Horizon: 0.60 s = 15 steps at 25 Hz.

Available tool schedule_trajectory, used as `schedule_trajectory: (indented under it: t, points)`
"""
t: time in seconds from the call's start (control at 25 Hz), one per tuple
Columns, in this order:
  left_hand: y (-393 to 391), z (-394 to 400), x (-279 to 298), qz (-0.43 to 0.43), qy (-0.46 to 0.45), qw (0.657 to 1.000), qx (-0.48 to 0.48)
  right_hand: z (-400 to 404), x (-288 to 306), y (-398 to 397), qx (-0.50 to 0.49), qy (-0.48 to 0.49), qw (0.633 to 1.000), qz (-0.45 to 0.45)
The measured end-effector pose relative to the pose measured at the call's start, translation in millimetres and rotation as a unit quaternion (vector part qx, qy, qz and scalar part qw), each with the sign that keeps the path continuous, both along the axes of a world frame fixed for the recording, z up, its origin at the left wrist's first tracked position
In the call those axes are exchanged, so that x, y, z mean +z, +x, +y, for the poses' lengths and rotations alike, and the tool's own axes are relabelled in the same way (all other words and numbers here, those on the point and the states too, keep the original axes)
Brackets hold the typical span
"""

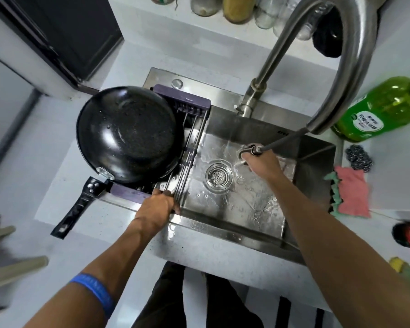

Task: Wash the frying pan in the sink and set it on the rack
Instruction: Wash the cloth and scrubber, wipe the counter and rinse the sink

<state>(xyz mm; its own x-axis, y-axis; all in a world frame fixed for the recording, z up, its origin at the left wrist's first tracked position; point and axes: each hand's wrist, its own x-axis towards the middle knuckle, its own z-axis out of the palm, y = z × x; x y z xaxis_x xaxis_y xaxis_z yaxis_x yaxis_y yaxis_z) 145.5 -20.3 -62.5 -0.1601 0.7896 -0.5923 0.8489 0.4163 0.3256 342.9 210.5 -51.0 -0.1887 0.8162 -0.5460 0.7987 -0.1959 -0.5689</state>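
We see the steel sink (pixel 317 157) wet, water splashing near the drain. The black frying pan (pixel 128 133) sits on the purple rack (pixel 194 107) at the sink's left end, handle toward us, well clear of both hands. Our left hand (pixel 158 207) curls its fingers over the rack's near rail, just beside the pan. Our right hand (pixel 262 163) grips the pull-out sprayer head (pixel 250 150).

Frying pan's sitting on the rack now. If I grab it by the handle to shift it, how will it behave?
The frying pan still carries water droplets, and so does its handle, so the grip may be slippery. It looks deep and wide, so probably bowl-heavy when lifted by the handle. It overhangs the purple rack toward the counter, so a nudge might tip or slide it.
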Motion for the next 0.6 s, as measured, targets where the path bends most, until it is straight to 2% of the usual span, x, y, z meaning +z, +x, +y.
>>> schedule_trajectory:
  t: [0.2,0.48,0.6]
  points:
    - [0.4,0.4,1.1,0.002,-0.007,1.000,-0.005,4.3,3.7,-4.9,-0.081,0.015,0.994,0.076]
    - [1.7,1.3,2.8,0.001,-0.007,1.000,0.008,-5.8,6.3,-54.5,-0.005,-0.047,0.985,0.163]
    - [0.7,-0.6,-0.1,0.000,-0.005,1.000,0.015,-5.5,4.8,-51.1,-0.056,-0.054,0.981,0.180]
